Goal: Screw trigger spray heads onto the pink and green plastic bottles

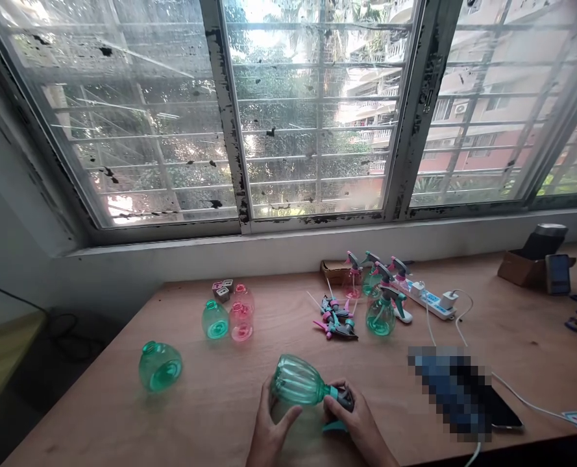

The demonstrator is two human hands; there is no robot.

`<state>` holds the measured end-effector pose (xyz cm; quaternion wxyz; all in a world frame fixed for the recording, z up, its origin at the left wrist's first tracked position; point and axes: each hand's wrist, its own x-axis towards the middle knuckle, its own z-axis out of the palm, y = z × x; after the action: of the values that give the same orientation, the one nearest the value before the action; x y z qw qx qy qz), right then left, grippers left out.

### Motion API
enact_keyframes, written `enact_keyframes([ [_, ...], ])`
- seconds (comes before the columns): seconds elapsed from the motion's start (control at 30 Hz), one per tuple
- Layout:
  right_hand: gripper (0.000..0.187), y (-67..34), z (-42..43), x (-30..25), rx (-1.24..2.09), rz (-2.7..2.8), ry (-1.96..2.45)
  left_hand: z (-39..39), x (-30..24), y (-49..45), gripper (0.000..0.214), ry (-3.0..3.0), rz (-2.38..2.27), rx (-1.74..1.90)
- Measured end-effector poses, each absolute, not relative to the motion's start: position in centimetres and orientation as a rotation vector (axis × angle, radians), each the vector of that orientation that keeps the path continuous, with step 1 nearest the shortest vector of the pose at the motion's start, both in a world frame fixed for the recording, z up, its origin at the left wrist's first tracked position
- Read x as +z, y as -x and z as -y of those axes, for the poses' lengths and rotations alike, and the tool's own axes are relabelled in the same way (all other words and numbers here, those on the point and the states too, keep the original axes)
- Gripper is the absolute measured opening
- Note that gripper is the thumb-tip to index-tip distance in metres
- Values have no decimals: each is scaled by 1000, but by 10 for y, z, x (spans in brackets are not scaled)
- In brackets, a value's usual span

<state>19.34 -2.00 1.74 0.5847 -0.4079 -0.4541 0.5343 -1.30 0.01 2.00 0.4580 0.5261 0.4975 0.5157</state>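
Observation:
I hold a green ribbed spray bottle on its side just above the wooden table. My left hand cups the bottle's body, fingers curled round it. My right hand is wrapped round the grey and teal trigger head at the bottle's neck. Further back lie loose trigger heads with white dip tubes. Beside them stand assembled green and pink spray bottles.
Headless bottles sit to the left: one green bottle on its side, one green bottle and two pink bottles upright. A white power strip, a blurred dark object with a cable and a cardboard box lie on the right.

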Motion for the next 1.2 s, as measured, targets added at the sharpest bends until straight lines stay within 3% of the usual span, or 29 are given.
enact_keyframes([
  [0.77, 36, -195, 18, 12, 1265, 1083, 990, -2, 21, 15, 59, -1299, -1209, 1268],
  [1.0, 37, -194, 19, 14, 1265, 1096, 994, -1, 22, 17, 71, -1314, -1236, 1257],
  [1.2, 36, -194, 20, 21, 1269, 1075, 1008, -3, 20, 17, 62, -1271, -1252, 1284],
])
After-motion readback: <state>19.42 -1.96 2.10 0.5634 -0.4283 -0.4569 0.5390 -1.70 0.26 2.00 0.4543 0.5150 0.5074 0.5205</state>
